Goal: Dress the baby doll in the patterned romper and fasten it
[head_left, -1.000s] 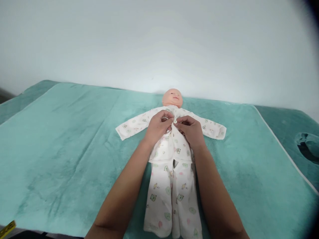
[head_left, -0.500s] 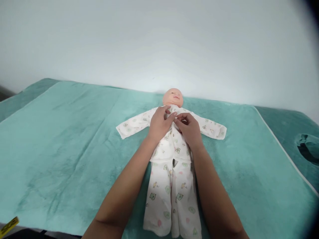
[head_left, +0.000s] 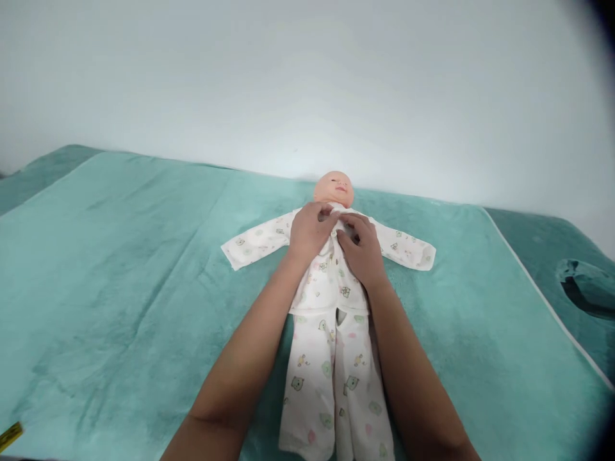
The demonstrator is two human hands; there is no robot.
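Note:
A baby doll (head_left: pixel 334 187) lies on its back, head toward the wall, sleeves spread to both sides. It wears a white long-sleeved baby shirt (head_left: pixel 314 294) printed with small animals and leaves. At the upper chest, my left hand (head_left: pixel 309 232) grips the shirt front between bent thumb and fingers. My right hand (head_left: pixel 364 251) holds the same front from the other side, its fingertips close to the left ones. A small button (head_left: pixel 334 234) shows between the hands. Matching white trousers (head_left: pixel 307 384) cover the legs. The cloth under my fingers is mostly hidden.
A light green blanket (head_left: pixel 120 275) lies under the doll, over a darker green cover (head_left: pixel 533 240). A white wall (head_left: pixel 288 83) rises behind. At right is a clear oval object with a dark band (head_left: pixel 589 291). Something yellow (head_left: pixel 10 437) pokes in at lower left.
My fingers have shifted slightly at the chest; the right hand has turned a little and the button now shows between the hands. The view has moved slightly.

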